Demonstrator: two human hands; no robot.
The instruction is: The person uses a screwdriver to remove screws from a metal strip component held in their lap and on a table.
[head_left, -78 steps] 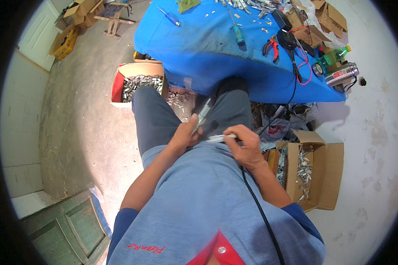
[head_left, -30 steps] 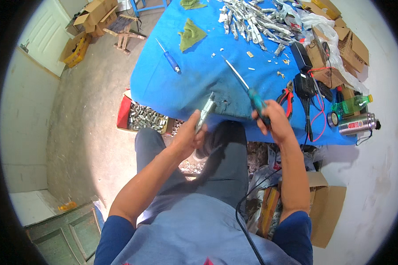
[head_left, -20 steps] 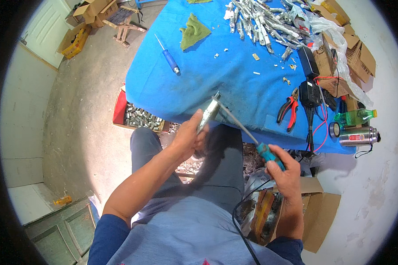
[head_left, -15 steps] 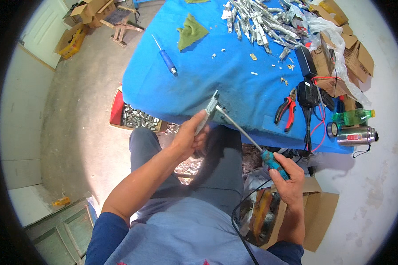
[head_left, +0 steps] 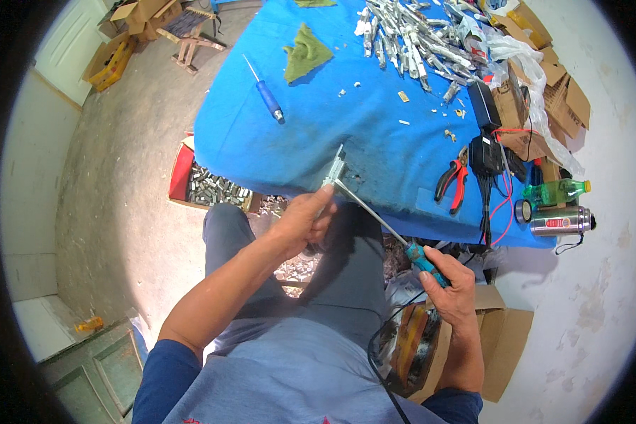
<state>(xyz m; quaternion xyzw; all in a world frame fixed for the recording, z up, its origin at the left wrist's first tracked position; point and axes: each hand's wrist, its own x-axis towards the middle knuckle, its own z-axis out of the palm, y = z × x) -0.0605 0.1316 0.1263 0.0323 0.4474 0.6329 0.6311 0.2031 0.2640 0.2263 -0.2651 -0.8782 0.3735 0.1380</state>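
Note:
My left hand [head_left: 302, 225] is closed round the lower end of a slim silver-grey metal part [head_left: 336, 168], which points up over the table's near edge. In my right hand [head_left: 451, 284] is the teal handle of a screwdriver [head_left: 378, 218] with a long metal shaft. Its tip meets the side of the metal part just above my left fingers; the exact contact is too small to make out. Farther off on the blue cloth [head_left: 247, 152] lie a second screwdriver [head_left: 268, 101] with a blue handle and a green rag [head_left: 307, 53].
A heap of slim metal parts [head_left: 410, 42] covers the far right. Red-handled pliers [head_left: 454, 182], black power adapters [head_left: 485, 155], a green bottle [head_left: 558, 191] and a steel flask [head_left: 562, 221] line the right side. A box of small metal pieces [head_left: 178, 173] stands below left.
The screwdriver and my right hand have shifted slightly left and down, its tip now lower on the metal part. My left hand has moved slightly left and still grips the part.

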